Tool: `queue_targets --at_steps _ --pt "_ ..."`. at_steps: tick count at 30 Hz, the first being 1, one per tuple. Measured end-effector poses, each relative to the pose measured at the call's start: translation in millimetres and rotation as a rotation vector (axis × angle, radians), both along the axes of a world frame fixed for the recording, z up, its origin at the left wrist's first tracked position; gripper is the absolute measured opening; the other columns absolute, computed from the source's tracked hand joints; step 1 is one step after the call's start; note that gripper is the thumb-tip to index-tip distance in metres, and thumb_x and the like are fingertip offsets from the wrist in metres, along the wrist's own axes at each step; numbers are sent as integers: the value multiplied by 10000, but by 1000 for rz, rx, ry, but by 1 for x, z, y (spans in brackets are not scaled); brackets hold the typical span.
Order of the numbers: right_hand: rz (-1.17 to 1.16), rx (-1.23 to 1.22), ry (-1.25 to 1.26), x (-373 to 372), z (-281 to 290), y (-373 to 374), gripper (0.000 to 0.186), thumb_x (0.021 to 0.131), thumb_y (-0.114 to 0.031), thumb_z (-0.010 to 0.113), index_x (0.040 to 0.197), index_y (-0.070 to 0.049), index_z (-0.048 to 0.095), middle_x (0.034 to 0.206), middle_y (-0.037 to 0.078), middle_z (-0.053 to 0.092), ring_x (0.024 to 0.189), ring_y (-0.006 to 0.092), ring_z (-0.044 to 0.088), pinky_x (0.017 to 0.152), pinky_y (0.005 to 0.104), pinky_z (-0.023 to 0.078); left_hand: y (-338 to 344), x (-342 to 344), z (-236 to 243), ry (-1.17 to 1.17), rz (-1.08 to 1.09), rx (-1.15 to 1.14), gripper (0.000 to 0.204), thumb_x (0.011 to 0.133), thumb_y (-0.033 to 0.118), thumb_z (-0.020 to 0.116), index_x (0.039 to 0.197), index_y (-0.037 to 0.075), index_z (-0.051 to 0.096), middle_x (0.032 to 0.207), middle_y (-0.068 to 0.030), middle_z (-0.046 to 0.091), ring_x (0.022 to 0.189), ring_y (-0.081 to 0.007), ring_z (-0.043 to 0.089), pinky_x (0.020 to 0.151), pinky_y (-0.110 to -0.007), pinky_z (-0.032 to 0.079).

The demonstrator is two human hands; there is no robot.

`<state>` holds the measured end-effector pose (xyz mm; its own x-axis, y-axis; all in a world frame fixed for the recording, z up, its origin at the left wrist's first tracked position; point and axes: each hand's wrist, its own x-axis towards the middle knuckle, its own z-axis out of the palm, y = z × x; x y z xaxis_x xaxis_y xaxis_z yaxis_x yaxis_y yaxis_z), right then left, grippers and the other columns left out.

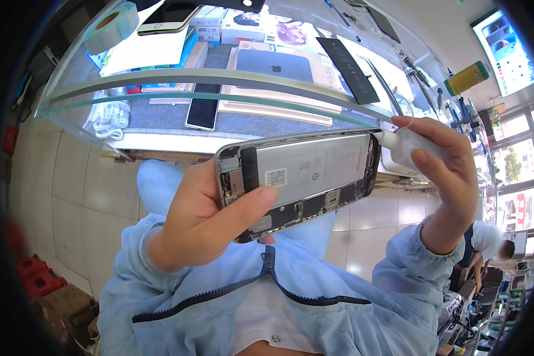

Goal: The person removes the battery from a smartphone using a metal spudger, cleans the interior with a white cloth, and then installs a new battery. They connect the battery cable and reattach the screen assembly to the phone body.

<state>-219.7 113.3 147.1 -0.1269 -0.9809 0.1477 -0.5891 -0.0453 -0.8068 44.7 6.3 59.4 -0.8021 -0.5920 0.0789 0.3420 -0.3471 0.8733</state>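
Note:
An opened smartphone [314, 163], its silver battery and circuit board bare, lies tilted in my left hand [204, 216]. My left thumb presses on the battery's lower left part, and the other fingers are hidden behind the phone. In my right hand [448, 157] is a white squeeze bottle [418, 147], gripped between thumb and fingers. Its narrow nozzle meets the phone's upper right corner; whether it touches the frame I cannot tell.
Beyond the phone stands a glass display counter [178, 77] with boxes inside. On top are a tape roll [108, 28], a gold-and-white phone [166, 19], a flat black battery-like strip [347, 70] and a yellow-green bottle [467, 78]. Another person [486, 240] bends at a bench, right.

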Motion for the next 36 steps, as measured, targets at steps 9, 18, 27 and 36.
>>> queue_targets --at_steps 9,18,27,36 --pt "44 -93 29 1 -1 5 344 765 -58 613 1093 44 620 973 116 655 809 133 595 723 238 447 0 -2 3 -1 -33 15 329 906 83 529 1195 -68 486 950 -148 643 706 -134 633 573 -254 529" --pt "212 -131 45 11 0 -9 345 746 -31 588 1078 58 620 853 136 644 673 131 594 581 229 431 2 -2 3 -10 -27 13 317 906 80 528 1179 -75 490 933 -151 641 708 -133 632 567 -254 532" --pt "174 63 213 15 19 -5 325 804 -63 604 1101 64 568 1045 204 639 844 195 629 725 276 482 4 -4 2 -59 -26 -91 256 914 91 527 1107 -76 523 863 -119 643 647 -107 612 544 -239 509" --pt "17 -56 76 -3 5 10 324 765 -74 635 1060 60 628 909 125 670 749 116 607 639 226 465 -8 4 -3 1 -66 132 321 890 69 531 1178 -68 493 952 -170 638 693 -189 647 531 -296 548"
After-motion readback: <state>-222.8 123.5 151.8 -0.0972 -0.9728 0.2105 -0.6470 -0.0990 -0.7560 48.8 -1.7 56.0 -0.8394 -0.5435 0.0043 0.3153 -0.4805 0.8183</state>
